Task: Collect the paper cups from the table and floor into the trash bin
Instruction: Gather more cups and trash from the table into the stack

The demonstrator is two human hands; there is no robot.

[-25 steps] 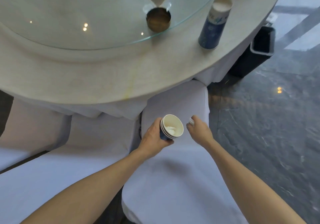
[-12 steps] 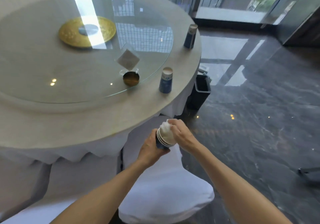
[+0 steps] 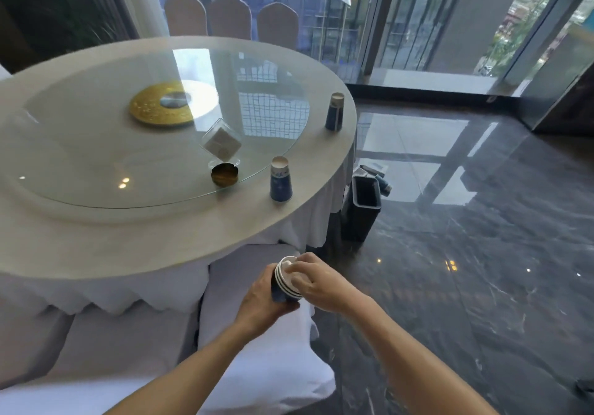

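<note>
My left hand (image 3: pixel 262 297) grips a nested stack of blue paper cups (image 3: pixel 283 281) from the side, held above a white-covered chair. My right hand (image 3: pixel 316 281) lies over the stack's mouth, fingers pressing on white crumpled paper inside it. A blue paper cup (image 3: pixel 280 179) stands upside down near the table's right edge. Another upside-down blue cup (image 3: pixel 335 112) is farther back on the same edge. The dark trash bin (image 3: pixel 361 210) stands on the floor beside the table. A blue cup (image 3: pixel 384 185) lies on the floor behind the bin.
The round table (image 3: pixel 128 237) carries a glass turntable (image 3: pixel 96 163) with a gold disc (image 3: pixel 162 108), a clear napkin holder (image 3: pixel 221 144) and a small brass dish (image 3: pixel 224 175). White-covered chairs (image 3: pixel 257 366) stand under me; three more (image 3: pixel 229 19) behind the table. Dark glossy floor (image 3: pixel 466 270) lies right.
The view has tilted up, now showing the whole table and the windows. My right hand went from beside the stack onto its mouth and now presses the white paper in.
</note>
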